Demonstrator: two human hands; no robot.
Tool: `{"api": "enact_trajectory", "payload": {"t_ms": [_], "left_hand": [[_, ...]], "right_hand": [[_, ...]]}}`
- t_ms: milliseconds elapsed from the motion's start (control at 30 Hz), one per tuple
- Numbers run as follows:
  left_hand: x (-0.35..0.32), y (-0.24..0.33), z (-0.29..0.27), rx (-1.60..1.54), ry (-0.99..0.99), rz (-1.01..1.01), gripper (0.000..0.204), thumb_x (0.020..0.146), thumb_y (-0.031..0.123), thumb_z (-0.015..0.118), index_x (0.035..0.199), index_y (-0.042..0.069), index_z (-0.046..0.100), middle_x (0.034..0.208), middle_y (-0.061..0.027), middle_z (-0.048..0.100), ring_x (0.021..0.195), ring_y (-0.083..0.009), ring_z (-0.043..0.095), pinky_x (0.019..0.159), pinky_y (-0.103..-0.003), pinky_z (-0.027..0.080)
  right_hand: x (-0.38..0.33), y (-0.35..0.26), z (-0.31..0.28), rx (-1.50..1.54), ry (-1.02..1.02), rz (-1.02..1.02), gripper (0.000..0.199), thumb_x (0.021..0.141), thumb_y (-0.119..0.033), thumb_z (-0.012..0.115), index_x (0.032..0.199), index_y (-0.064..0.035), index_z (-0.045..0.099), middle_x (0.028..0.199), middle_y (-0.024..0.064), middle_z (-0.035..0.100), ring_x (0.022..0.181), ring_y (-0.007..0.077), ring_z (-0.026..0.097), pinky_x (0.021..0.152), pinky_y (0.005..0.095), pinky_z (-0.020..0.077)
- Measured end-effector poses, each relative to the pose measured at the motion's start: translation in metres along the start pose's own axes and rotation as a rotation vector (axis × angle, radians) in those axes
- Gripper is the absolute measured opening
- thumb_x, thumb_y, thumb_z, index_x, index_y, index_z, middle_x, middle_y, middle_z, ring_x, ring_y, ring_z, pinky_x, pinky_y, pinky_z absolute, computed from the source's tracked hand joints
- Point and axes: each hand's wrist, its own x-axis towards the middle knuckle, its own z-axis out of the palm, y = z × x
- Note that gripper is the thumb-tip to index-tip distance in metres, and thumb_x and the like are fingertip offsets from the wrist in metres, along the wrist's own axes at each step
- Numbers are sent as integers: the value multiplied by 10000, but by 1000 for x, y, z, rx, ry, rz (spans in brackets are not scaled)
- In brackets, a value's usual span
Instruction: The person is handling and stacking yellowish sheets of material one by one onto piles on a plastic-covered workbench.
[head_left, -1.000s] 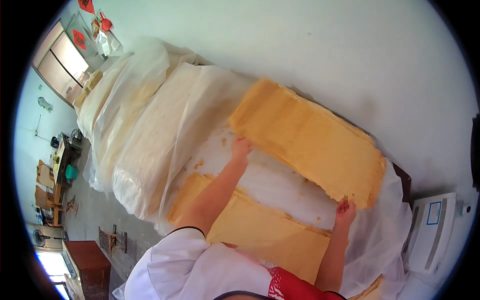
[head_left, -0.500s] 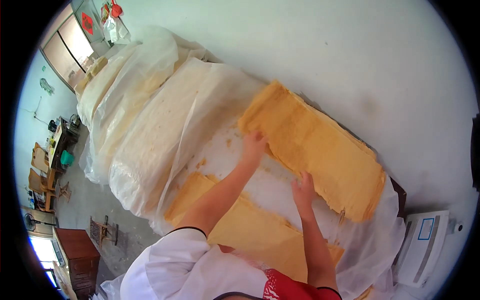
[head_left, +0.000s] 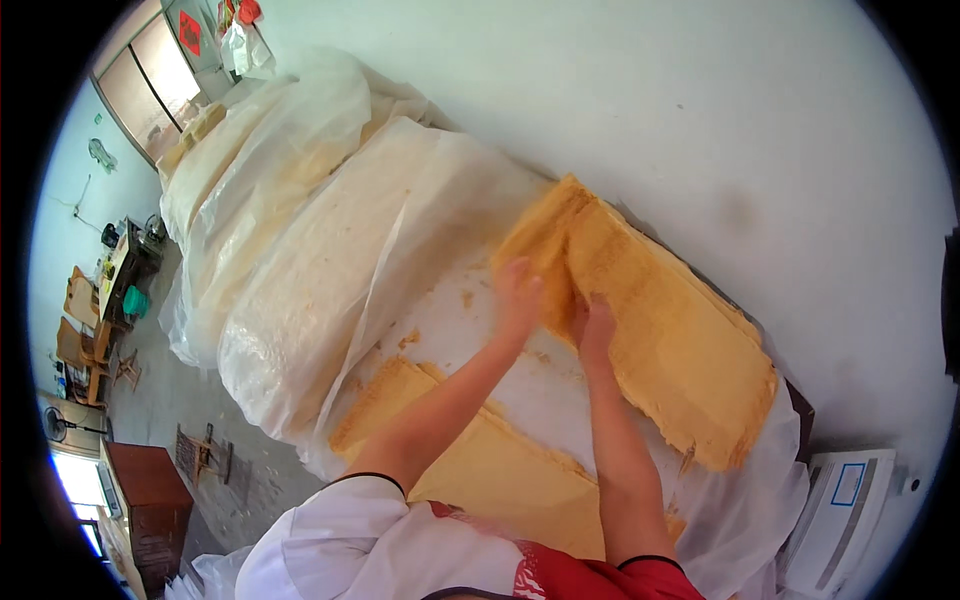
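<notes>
A stack of thin yellow-orange sheets (head_left: 680,350) lies along the wall; their exact material I cannot make out. The top sheet's left end is bent up and creased. My left hand (head_left: 520,298), slightly blurred, is closed at the near-left edge of that end. Just right of it, my right hand (head_left: 596,325) has its fingers curled at the crease, gripping the same sheet. A second stack of yellow sheets (head_left: 520,490) lies nearer my body, partly covered by my arms.
White plastic sheeting (head_left: 340,210) drapes over bulky piles to the left. Yellow scraps (head_left: 408,338) are scattered on the pale surface between stacks. A white boxy unit (head_left: 840,520) stands at right by the wall (head_left: 760,120). A brown cabinet (head_left: 150,500) and small chair (head_left: 203,455) are on the floor.
My right hand has moved up and left from the stack's near edge to beside my left hand. The sheet's left end has gone from flat to bent and creased.
</notes>
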Motion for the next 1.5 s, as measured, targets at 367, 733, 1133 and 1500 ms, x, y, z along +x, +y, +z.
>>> {"api": "enact_trajectory", "payload": {"t_ms": [367,733,1133,1500], "left_hand": [[-17,42,53,-366,-619,-381,475,776,300,626,1134,29,471,1039,-95,539,976,-162,511,776,-304,428],[-19,57,36,-516,-379,-672,347,840,307,539,1053,33,520,977,-89,569,875,-174,560,733,-306,471],[-27,43,58,-828,-429,-792,468,833,396,537,1155,66,455,1064,-64,548,990,-212,527,804,-378,461],[11,160,100,-627,-492,-504,356,833,260,533,1093,17,507,991,-63,559,872,-176,553,708,-312,472]], "right_hand": [[1,-35,-40,-384,-222,-86,248,777,-142,566,986,-11,543,845,138,579,736,263,548,659,327,433],[-50,-9,-79,-1217,134,-631,433,664,-114,625,1079,-77,510,1048,89,550,965,255,510,837,389,340],[-54,0,-84,-1073,95,-606,320,666,-83,584,986,-70,569,1015,96,574,918,246,537,809,373,365],[-20,20,-169,-984,154,352,547,790,-369,530,1189,-3,454,1217,205,460,1124,354,422,947,451,310]]}}
